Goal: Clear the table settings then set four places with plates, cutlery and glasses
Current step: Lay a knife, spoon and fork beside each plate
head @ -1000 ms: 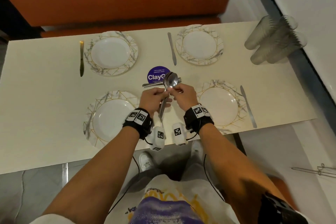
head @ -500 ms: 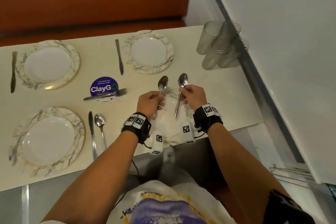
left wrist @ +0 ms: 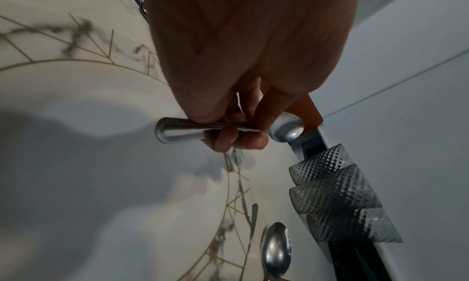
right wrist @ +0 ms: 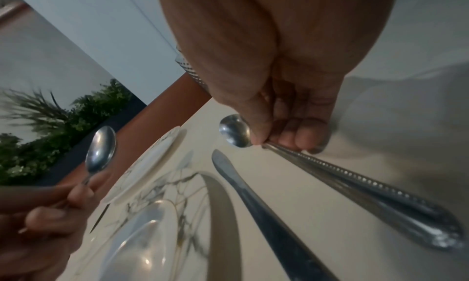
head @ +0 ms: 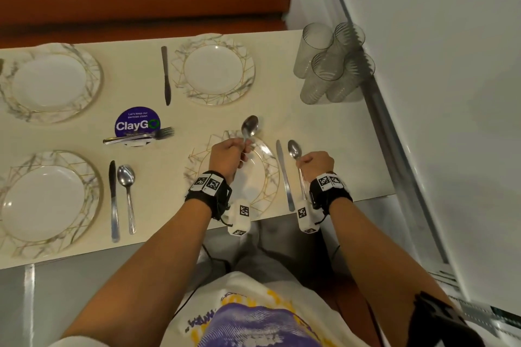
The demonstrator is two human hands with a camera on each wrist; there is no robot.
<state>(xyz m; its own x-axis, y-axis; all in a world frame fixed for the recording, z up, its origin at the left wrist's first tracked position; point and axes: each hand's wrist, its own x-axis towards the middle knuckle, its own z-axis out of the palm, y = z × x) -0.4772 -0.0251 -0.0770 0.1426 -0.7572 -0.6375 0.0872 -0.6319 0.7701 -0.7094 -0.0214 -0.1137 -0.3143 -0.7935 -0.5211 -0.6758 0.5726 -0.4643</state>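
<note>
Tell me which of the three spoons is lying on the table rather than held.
The spoon beside the knife at the near-left plate. The other two are held: one in the left hand, one in the right hand.

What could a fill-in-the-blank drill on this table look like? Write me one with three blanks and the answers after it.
1. Each of the two hands, left hand and right hand, holds a ____.
2. The forks lie partly on a round ____ sticker.
3. The glasses stand grouped at the table's far ____ corner.

Answers: spoon; purple; right
</note>
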